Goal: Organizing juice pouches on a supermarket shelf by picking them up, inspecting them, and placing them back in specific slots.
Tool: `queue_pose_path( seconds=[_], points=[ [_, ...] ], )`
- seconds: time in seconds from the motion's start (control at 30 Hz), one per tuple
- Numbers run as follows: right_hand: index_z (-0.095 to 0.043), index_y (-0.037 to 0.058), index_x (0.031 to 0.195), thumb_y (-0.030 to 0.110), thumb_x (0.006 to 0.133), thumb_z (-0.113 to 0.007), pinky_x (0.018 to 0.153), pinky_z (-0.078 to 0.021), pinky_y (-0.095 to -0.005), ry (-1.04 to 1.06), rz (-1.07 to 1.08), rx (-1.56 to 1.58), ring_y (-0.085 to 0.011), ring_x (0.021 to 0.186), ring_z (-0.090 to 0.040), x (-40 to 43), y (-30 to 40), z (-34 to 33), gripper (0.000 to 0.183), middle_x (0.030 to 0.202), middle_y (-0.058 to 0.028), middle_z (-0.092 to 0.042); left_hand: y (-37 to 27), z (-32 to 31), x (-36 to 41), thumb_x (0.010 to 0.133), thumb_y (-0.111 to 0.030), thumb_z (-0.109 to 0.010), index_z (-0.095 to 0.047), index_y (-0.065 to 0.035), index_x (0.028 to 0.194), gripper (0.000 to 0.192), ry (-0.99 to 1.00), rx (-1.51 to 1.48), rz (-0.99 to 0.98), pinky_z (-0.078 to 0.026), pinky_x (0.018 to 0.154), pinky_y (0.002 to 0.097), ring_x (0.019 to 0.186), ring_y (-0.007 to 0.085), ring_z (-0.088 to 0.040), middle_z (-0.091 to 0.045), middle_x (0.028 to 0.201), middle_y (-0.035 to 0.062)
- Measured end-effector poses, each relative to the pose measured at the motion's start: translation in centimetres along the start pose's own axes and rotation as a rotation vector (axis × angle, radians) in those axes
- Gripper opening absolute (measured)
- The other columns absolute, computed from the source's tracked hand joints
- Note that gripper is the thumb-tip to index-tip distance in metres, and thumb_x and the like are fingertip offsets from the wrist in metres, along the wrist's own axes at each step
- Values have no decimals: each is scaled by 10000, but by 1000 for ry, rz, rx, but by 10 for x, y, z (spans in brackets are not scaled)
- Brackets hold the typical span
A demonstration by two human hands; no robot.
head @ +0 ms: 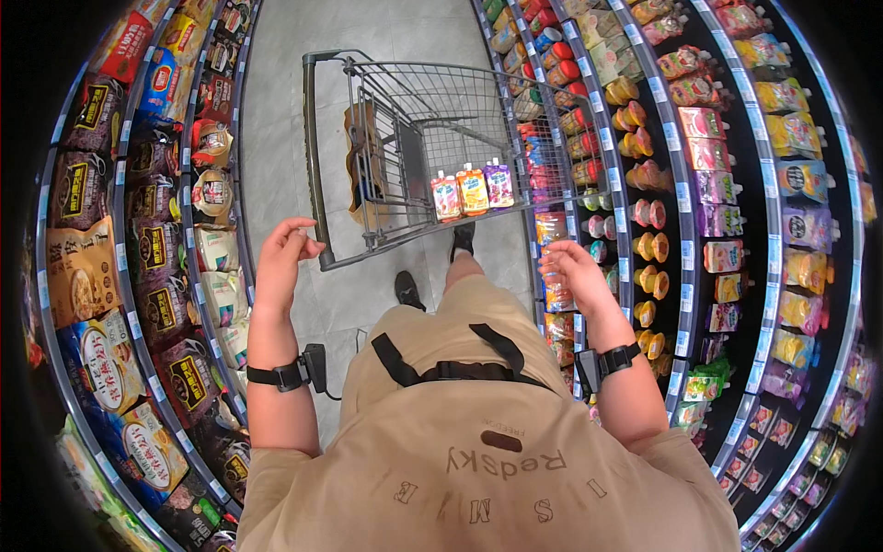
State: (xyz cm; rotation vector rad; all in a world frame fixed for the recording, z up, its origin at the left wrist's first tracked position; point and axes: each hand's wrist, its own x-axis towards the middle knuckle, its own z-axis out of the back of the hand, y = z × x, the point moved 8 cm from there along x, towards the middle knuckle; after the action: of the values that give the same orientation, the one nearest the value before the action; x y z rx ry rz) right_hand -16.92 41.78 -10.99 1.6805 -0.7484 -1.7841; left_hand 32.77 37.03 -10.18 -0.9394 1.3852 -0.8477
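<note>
A grey wire shopping cart (455, 138) stands at an angle before me, its dark handle bar (312, 159) on the left. My left hand (286, 247) is beside the lower end of that bar, fingers bent and apart, with no grip around it; whether the fingertips touch the bar I cannot tell. Inside the basket are three spouted pouches standing in a row: a pink one (445, 197), an orange one (473, 191) and a purple one (499, 185). My right hand (576, 270) hangs in the air near the right shelves, loosely curled and holding nothing.
Bagged goods (159, 248) fill the left shelves. Rows of spouted pouches (800, 179) and small cups (648, 248) hang or stand on the right shelves. A brown item (362, 165) shows through the cart's rear wires. Grey floor tiles (276, 124) run between the shelves.
</note>
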Motion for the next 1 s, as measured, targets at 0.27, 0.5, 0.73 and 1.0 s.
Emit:
queue_pose_path(
  seconds=[0.27,0.5,0.73,1.0],
  points=[
    [-573,28,1152,125,969,-499,798,-529,-319,100,-42,-15,-178,915,-651,96,40,-22,220,1031,-85,-661,-35,-14,44,999,-133,-474,-606,-29,1136,217,-25,55,28,-495,796,277,863,145,-644,-671,938,56],
    [-579,41,1135,146,968,-511,797,-525,-311,182,-136,-34,-172,956,-652,200,62,-36,209,1072,-75,-662,-13,-102,125,986,-97,-484,-601,-19,1145,212,73,121,55,-497,824,287,932,148,-639,-667,986,65],
    [-600,59,1191,171,953,-561,873,-502,-319,195,-388,26,-162,1013,-625,285,17,-75,266,1130,-54,-665,126,-220,230,939,-90,-549,-624,7,1079,186,270,306,229,-479,813,256,914,133,-605,-665,965,63],
    [-649,-18,1151,198,947,-601,756,-506,-329,249,-412,-297,-200,864,-637,375,-85,-122,301,1014,-107,-692,335,-253,287,883,-248,-587,-675,-32,1020,270,73,293,600,-515,791,365,893,293,-680,-701,941,194]
  ],
)
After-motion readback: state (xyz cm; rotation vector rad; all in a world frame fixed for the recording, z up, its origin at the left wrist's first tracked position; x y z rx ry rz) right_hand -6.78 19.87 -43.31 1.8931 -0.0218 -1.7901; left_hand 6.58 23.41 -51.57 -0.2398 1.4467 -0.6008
